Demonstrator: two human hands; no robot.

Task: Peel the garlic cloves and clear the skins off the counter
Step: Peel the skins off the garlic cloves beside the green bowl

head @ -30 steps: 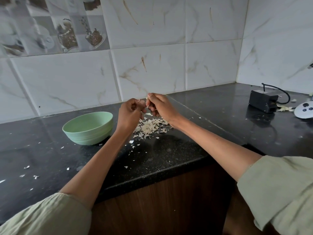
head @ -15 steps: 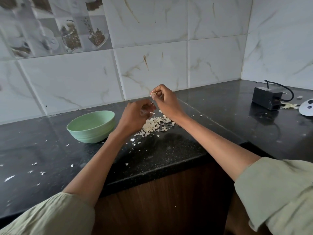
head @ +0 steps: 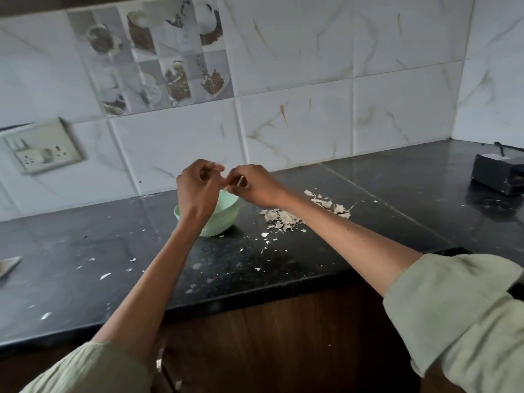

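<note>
head-worn view, looking down, counter (head: 283,268) near

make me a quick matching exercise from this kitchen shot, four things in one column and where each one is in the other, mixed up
Things:
1. bowl
2. skins
3. black box
4. socket plate

Places:
A. on the wall tiles, far left
B. on the counter, below both hands
C. far right of the counter, near the corner
D. heaped on the counter, right of the bowl

Pairs: 1-B, 2-D, 3-C, 4-A
</note>
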